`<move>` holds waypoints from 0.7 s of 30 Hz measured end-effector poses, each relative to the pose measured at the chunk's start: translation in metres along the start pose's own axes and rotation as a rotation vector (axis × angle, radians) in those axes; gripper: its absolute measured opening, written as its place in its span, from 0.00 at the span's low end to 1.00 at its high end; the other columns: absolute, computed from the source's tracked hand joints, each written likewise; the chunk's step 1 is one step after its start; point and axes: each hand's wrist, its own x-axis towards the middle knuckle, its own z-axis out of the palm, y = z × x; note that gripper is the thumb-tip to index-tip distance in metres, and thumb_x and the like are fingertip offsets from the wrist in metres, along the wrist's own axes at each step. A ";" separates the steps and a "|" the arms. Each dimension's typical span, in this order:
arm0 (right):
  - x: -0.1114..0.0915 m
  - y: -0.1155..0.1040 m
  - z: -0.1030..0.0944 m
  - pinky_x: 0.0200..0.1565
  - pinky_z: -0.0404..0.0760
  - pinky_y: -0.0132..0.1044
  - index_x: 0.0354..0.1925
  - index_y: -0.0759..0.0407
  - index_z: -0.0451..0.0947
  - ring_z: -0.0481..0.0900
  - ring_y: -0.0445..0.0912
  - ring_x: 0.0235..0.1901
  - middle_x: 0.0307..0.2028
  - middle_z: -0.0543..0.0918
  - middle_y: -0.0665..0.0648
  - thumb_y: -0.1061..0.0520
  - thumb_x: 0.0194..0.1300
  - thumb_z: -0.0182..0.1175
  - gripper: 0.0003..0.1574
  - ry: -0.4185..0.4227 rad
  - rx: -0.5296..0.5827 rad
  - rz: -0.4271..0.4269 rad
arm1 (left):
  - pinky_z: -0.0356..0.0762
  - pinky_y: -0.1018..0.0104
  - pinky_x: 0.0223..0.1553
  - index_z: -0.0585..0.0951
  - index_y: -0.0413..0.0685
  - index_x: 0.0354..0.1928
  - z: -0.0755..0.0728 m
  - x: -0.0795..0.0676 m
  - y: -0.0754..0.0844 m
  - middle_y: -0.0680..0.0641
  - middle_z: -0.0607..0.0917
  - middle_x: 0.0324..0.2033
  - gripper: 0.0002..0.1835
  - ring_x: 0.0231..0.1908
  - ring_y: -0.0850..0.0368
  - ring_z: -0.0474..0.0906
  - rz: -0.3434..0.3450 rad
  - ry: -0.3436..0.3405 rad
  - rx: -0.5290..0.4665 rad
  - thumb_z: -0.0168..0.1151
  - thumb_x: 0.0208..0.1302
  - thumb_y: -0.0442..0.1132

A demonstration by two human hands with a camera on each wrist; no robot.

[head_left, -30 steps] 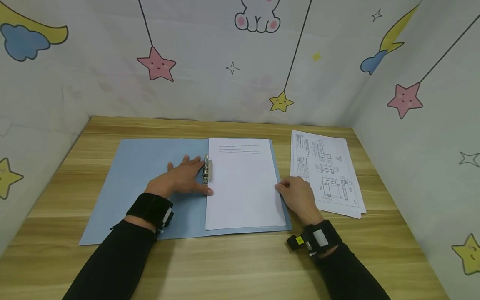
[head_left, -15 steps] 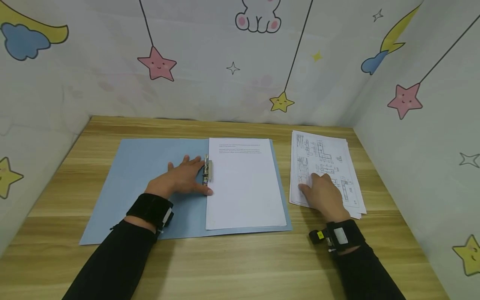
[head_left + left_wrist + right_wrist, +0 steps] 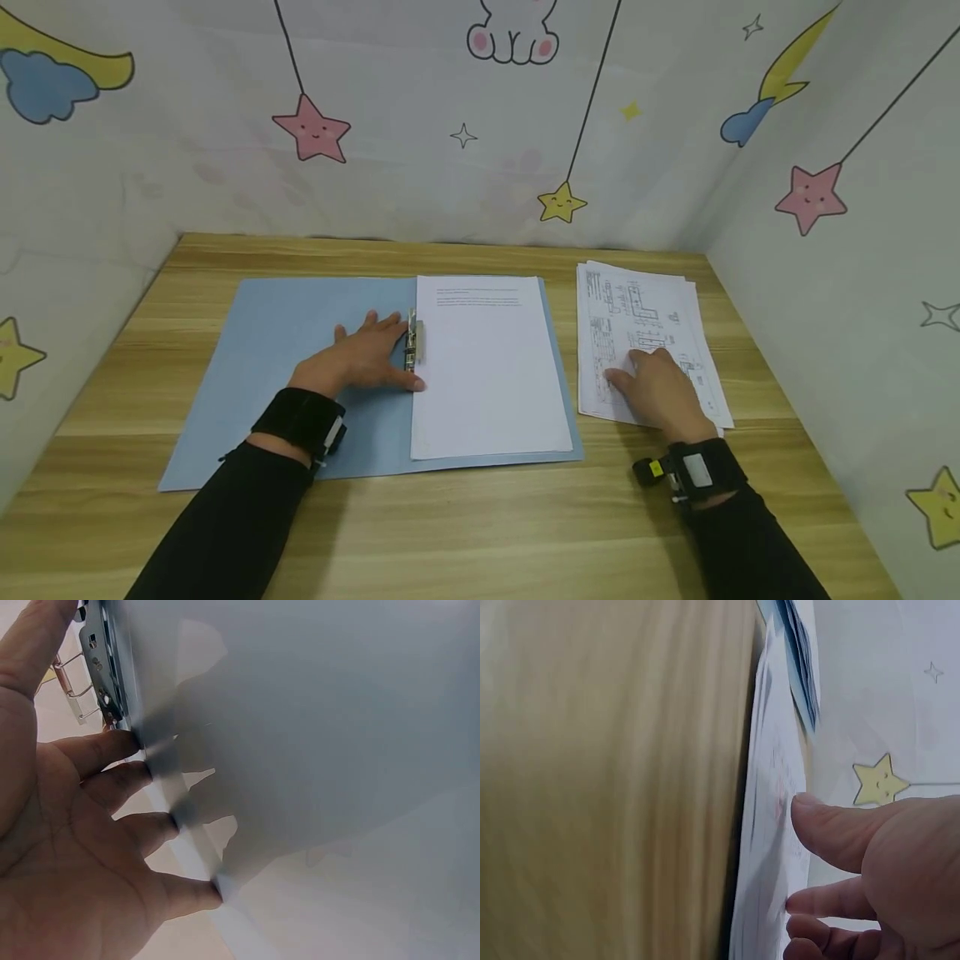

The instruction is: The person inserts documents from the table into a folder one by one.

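Note:
A blue folder point(image 3: 300, 308) lies spread flat in the head view, with white printed paper point(image 3: 487, 383) on its right half. My left hand point(image 3: 360, 358) rests, fingers spread, on the folder beside its metal clip point(image 3: 410, 337); the thumb touches the paper's left edge. The left wrist view shows these straight fingers against the folder point(image 3: 337, 735). To the right, my right hand point(image 3: 663, 392) touches a stack of sheets with technical drawings point(image 3: 609, 325). In the right wrist view its thumb and index finger stand apart on the top sheet point(image 3: 769, 825); the other fingers bend loosely.
Everything lies on a wooden table point(image 3: 465, 533). A white wall cloth point(image 3: 405, 192) printed with stars hangs behind the table, and another side of it rises at the right. The drawing stack sits a short gap right of the folder.
My right hand has moved right, from the paper's right edge onto the drawing sheets. The top drawing sheet has shifted slightly left. My left hand has stayed in place.

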 end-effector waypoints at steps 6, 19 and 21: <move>0.014 0.028 -0.008 0.30 0.72 0.48 0.48 0.76 0.75 0.73 0.58 0.35 0.37 0.74 0.69 0.40 0.70 0.53 0.37 0.018 -0.036 0.087 | 0.30 0.22 0.62 0.51 0.46 0.76 0.000 0.000 0.000 0.40 0.48 0.76 0.62 0.73 0.35 0.32 -0.008 -0.002 -0.006 0.68 0.46 0.70; 0.023 0.077 -0.020 0.16 0.66 0.39 0.29 0.69 0.79 0.73 0.51 0.19 0.21 0.76 0.61 0.37 0.68 0.53 0.35 0.041 0.016 0.356 | 0.30 0.21 0.61 0.52 0.46 0.75 0.001 0.000 0.000 0.40 0.49 0.76 0.62 0.73 0.35 0.33 -0.007 0.013 -0.008 0.68 0.44 0.71; 0.023 0.078 -0.022 0.17 0.66 0.39 0.30 0.70 0.79 0.73 0.52 0.20 0.21 0.75 0.62 0.36 0.66 0.55 0.36 0.052 0.002 0.369 | 0.30 0.22 0.62 0.52 0.47 0.75 0.000 0.000 0.000 0.40 0.49 0.76 0.62 0.73 0.35 0.33 -0.009 0.013 -0.008 0.69 0.44 0.71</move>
